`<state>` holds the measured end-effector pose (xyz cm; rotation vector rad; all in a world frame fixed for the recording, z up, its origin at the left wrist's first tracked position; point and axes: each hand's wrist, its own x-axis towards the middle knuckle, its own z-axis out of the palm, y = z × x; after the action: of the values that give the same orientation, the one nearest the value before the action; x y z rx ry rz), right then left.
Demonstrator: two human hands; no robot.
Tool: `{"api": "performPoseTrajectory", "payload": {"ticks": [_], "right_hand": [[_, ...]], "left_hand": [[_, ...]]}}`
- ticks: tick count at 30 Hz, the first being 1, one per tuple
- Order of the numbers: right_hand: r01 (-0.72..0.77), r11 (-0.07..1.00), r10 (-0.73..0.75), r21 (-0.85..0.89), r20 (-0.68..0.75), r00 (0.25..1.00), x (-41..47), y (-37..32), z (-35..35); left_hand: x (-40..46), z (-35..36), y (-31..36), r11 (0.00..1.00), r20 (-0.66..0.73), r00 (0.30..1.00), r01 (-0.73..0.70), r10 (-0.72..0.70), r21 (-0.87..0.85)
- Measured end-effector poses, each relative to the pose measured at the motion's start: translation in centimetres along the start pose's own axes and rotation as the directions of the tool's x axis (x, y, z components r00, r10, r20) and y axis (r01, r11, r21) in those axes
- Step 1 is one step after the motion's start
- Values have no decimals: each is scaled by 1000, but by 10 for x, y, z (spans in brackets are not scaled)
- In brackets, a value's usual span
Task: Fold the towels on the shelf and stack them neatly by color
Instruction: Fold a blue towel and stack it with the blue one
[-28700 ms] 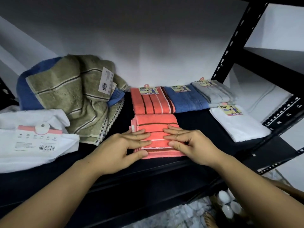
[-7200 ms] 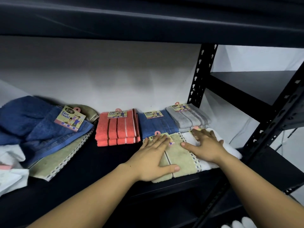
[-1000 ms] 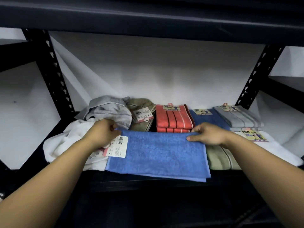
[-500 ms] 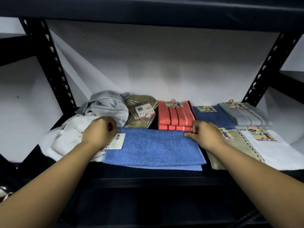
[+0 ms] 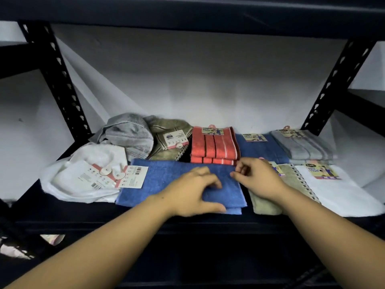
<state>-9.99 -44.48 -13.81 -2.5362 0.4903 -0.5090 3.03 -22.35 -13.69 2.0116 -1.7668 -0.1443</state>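
Note:
A blue towel (image 5: 166, 184) lies flat at the front middle of the black shelf (image 5: 187, 224), a paper tag at its left end. My left hand (image 5: 193, 192) rests on its right half with arched fingers and the thumb along the front edge. My right hand (image 5: 258, 180) pinches the towel's far right corner with curled fingers. Behind stand folded stacks: orange striped (image 5: 212, 144), blue (image 5: 260, 151), grey (image 5: 304, 147). In front right lie a folded olive towel (image 5: 291, 178) and a white one (image 5: 341, 195).
Unfolded towels are heaped at the left: grey (image 5: 129, 132), olive (image 5: 166, 130) and white (image 5: 87, 163) with tags. Perforated black uprights (image 5: 58, 80) (image 5: 333, 84) flank the bay, and the upper shelf (image 5: 187, 13) hangs low overhead. A white wall closes the back.
My left hand has let go of the blue towel's left end and slid right onto its right half. My right hand stays at the far right corner.

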Motion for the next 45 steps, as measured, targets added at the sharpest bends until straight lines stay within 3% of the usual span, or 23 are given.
{"api": "performPoseTrajectory", "payload": {"ticks": [3,8,11,13,20,23,30,45], "right_hand": [[15,997,-13,70,-32,999,-13,1,-8],[31,989,-24,147,-54,998,-41,4,-9],[65,992,-71,106,53,996,-53,10,-4],[83,994,-91,72,108,990,-55,13,-4],[109,994,-111,25,115,987,-57,14,-1],[102,995,-102,5,115,988,-58,13,0],[89,995,-93,36,116,989,-58,11,-1],[68,991,-84,118,135,987,-55,20,4]], "left_hand": [[19,11,7,999,59,998,-19,16,42],[28,6,2,996,18,997,74,-73,-46],[29,6,6,997,-13,999,51,-52,-57],[28,10,10,1000,40,999,-12,13,-28],[25,15,13,992,106,993,-54,42,114],[25,15,14,986,68,995,-86,77,141],[21,12,13,999,-28,999,-42,41,-17],[16,36,21,996,-66,997,-41,35,-83]]}}
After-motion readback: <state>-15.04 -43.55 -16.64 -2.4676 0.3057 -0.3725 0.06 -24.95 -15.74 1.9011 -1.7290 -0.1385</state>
